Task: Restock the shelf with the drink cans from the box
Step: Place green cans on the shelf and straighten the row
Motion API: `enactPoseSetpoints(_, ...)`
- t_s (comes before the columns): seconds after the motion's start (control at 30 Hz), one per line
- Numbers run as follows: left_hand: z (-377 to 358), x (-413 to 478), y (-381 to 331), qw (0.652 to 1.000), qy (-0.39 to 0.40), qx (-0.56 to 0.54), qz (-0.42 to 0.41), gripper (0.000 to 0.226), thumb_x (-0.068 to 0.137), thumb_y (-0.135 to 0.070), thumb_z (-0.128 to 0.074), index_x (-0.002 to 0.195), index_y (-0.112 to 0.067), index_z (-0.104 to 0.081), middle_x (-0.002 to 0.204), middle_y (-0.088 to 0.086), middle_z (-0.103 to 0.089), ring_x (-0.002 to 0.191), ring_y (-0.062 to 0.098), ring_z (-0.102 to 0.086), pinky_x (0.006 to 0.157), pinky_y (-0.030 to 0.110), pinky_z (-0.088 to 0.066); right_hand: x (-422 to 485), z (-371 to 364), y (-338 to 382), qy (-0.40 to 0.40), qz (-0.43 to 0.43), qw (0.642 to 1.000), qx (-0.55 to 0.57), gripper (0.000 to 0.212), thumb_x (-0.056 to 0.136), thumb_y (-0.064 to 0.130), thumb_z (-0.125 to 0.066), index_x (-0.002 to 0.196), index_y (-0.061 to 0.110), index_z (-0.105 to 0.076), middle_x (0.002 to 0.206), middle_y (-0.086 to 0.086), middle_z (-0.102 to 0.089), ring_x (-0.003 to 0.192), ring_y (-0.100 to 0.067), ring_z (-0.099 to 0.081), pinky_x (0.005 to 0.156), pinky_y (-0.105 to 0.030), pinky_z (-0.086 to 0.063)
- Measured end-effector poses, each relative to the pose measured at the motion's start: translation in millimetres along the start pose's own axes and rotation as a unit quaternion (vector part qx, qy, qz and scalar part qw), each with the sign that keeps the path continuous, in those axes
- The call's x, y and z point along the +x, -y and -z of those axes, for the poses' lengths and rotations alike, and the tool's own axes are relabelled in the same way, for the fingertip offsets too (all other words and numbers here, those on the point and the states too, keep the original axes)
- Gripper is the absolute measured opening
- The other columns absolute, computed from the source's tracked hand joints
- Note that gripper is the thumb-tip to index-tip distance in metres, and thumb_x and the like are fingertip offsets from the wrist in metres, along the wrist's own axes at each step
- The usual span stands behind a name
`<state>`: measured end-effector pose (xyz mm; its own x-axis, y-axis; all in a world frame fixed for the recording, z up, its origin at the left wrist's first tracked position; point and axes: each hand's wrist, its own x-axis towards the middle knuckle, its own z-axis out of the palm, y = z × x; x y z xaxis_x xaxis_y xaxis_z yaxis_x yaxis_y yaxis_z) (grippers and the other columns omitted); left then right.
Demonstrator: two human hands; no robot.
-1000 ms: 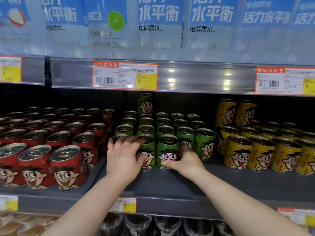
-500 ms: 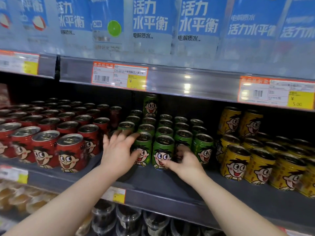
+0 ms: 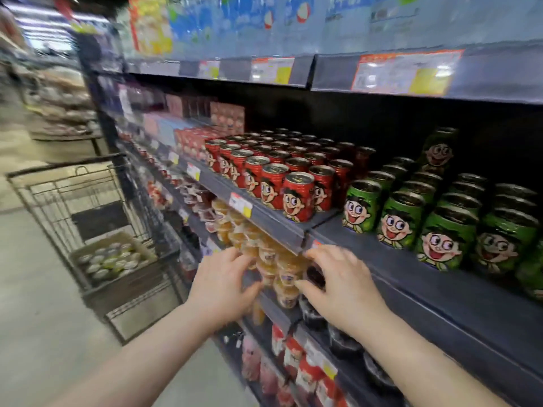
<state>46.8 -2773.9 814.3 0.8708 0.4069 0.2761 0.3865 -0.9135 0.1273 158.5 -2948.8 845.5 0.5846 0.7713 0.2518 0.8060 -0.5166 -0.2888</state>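
Note:
Green drink cans [image 3: 446, 230] with a cartoon face stand in rows on the dark shelf [image 3: 426, 292] at the right, with red cans [image 3: 276, 177] to their left. A cardboard box [image 3: 117, 268] with several green cans inside sits in a wire shopping cart [image 3: 73, 207] at the left. My left hand [image 3: 220, 286] and my right hand [image 3: 340, 283] hang empty in front of the shelf's edge, below the cans, fingers loosely spread. Neither hand touches a can.
Price tags line the shelf rails. Orange jelly cups [image 3: 264, 254] and dark cups fill the shelf below, red packs lower still. Blue drink packs [image 3: 293, 22] stand on the top shelf. The aisle floor [image 3: 35, 333] lies at the left, around the cart.
Both hands have let go of the front green cans and pulled back and down off the shelf. My view has swung left, bringing the cart and box into sight.

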Motion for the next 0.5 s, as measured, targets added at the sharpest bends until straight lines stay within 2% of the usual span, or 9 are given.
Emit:
enactPoseSetpoints(0.17,4.1,-42.1,90.5,0.992,0.029,0.011,0.123,0.069,0.067,-0.069,-0.031,0.103,-0.023,-0.068,0.097,0.002,-0.064,0.094,0.028,-0.063,0.079,0.038,-0.05,31.7,-53.0,62.2,0.085,0.048,0.994,-0.039,0.051,0.085,0.052,-0.052,0.128,0.025,-0.043,0.131,0.003,-0.047,0.124,-0.023,-0.041,0.102,-0.036,-0.036)
enactPoseSetpoints(0.23,2.9,-55.1,127.6,0.986,0.044,0.03,0.158,0.063,0.073,-0.068,-0.038,0.113,-0.026,-0.062,0.108,0.0,-0.061,0.105,0.025,-0.058,0.086,0.035,-0.046,48.2,-75.4,91.7,0.103,0.062,0.992,-0.049,0.052,0.084,0.053,-0.053,0.127,0.026,-0.045,0.127,0.003,-0.048,0.123,-0.024,-0.044,0.099,-0.037,-0.038)
enactPoseSetpoints(0.3,2.7,-68.0,168.4,0.983,0.04,0.024,0.18,0.058,0.074,-0.067,-0.047,0.112,-0.027,-0.064,0.107,0.0,-0.063,0.104,0.026,-0.06,0.084,0.037,-0.048,66.7,-101.2,126.2,0.116,0.07,0.989,-0.054,0.052,0.082,0.054,-0.054,0.125,0.026,-0.046,0.125,0.004,-0.05,0.122,-0.023,-0.045,0.098,-0.037,-0.039)
enactPoseSetpoints(0.37,2.3,-81.4,217.4,0.979,0.044,0.018,0.2,0.064,0.068,-0.07,-0.04,0.105,-0.026,-0.067,0.101,-0.001,-0.064,0.099,0.026,-0.063,0.081,0.038,-0.05,87.6,-129.9,165.3,0.133,0.078,0.987,-0.055,0.052,0.081,0.056,-0.053,0.124,0.028,-0.046,0.126,0.005,-0.051,0.123,-0.022,-0.045,0.097,-0.035,-0.039)
enactPoseSetpoints(0.43,4.3,-95.4,267.9,0.972,0.074,0.021,0.223,0.073,0.065,-0.069,-0.03,0.117,-0.026,-0.061,0.113,-0.001,-0.059,0.11,0.025,-0.056,0.091,0.035,-0.044,107.2,-159.3,207.7,0.152,0.088,0.984,-0.045,0.054,0.083,0.055,-0.052,0.129,0.029,-0.043,0.13,0.006,-0.05,0.126,-0.02,-0.044,0.099,-0.034,-0.038)
enactPoseSetpoints(0.5,4.8,-109.6,318.0,0.965,0.082,0.004,0.247,0.075,0.066,-0.064,-0.031,0.126,-0.024,-0.055,0.123,0.001,-0.055,0.118,0.025,-0.05,0.097,0.033,-0.039,124.6,-188.2,248.0,0.17,0.096,0.98,-0.034,0.057,0.085,0.054,-0.052,0.134,0.028,-0.039,0.137,0.007,-0.045,0.13,-0.019,-0.04,0.104,-0.034,-0.036)
